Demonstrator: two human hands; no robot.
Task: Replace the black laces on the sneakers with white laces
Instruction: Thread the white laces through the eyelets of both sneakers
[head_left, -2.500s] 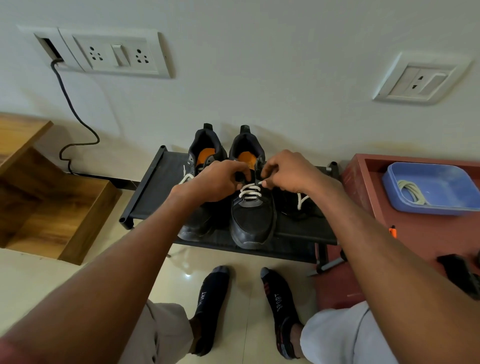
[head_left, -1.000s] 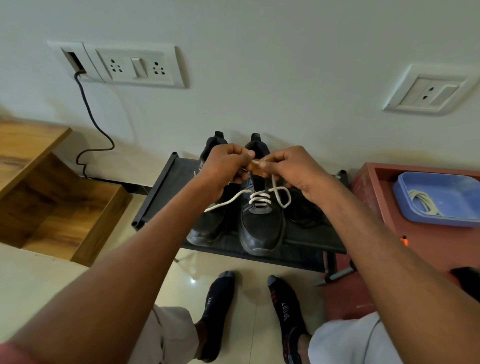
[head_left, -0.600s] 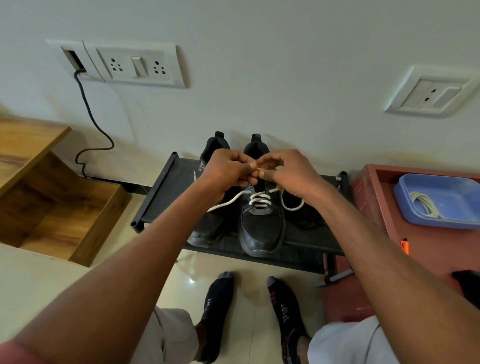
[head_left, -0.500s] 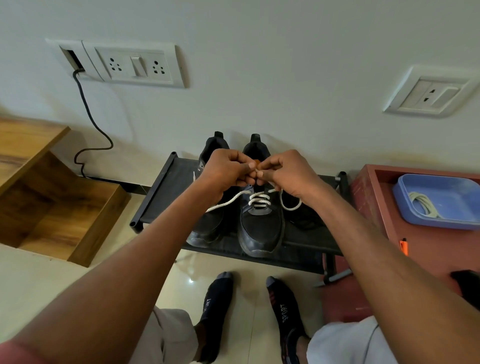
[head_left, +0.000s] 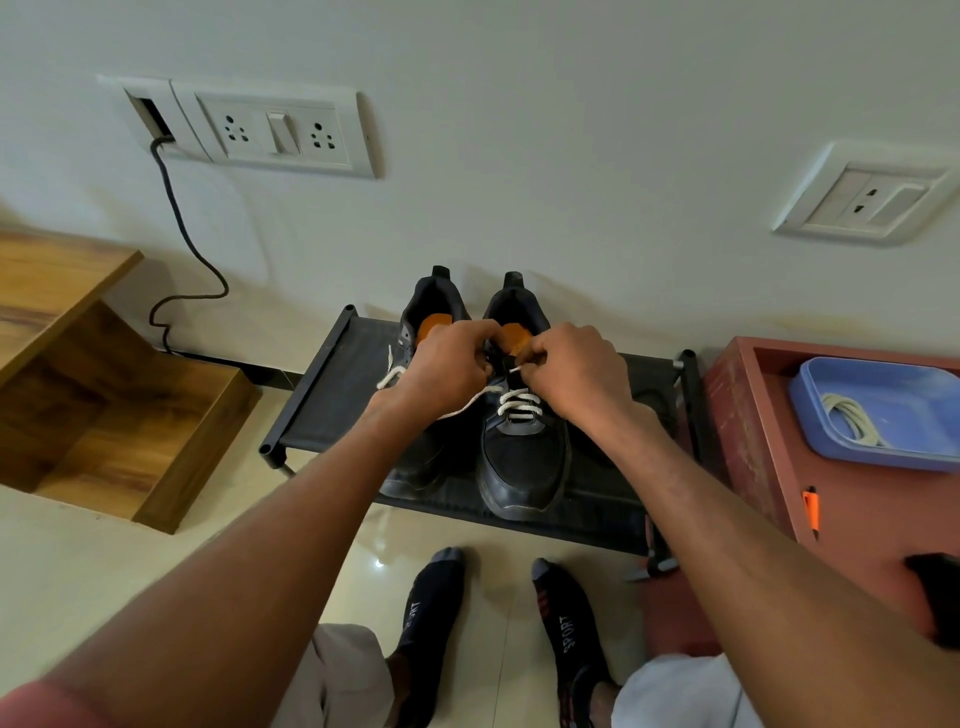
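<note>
— So, where are the hands at this moment?

— Both are over the right black sneaker with the orange insole (head_left: 522, 457), which stands on the low black fabric shoe rack (head_left: 332, 395) next to the left black sneaker (head_left: 423, 462). The left hand (head_left: 447, 371) and the right hand (head_left: 576, 371) are close together, just above the tongue.

— And the fingers, what do they do?

— They are curled. The right hand pinches the tip of the white lace (head_left: 519, 405); the small white end shows just beside its fingertips. The left hand's fingers are curled round the other part of this lace, which goes under the palm and comes out to the left, across the left sneaker.

— How far is the lace already in?

— White crossings lie in the lower eyelets, below both hands. The upper eyelets are hidden behind the fingers, so I cannot tell.

— Anything else near?

— On the right is a red-brown wooden box (head_left: 748, 426) with a blue plastic tray (head_left: 904, 395); a coiled whitish cord (head_left: 852, 423) lies in the tray. The person's feet in dark socks (head_left: 431, 597) are on the shiny floor.
</note>
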